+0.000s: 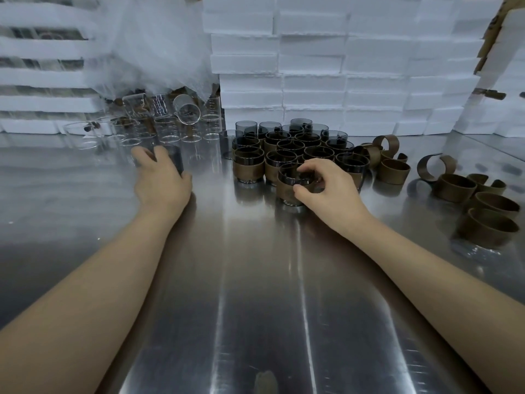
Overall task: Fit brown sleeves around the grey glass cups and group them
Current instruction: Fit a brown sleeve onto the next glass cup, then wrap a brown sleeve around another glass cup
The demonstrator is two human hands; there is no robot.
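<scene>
Right grip (326,186) pinches sleeved cup (288,189) at near edge of group (284,149), mid tabletop (255,294). Left grip (162,177) curls round bare grey cup (176,160), left, just near of clear glasses (170,129). Risks: set-down knocks neighbours; left lift clips clear glasses; smooth glass slips.

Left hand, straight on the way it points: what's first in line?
The left hand grips a grey cup. Going straight on, that cup would probably meet the clear glasses first; how far off they stand is hard to judge.

Brown sleeves (393,171) — grey cups (246,127)
</scene>
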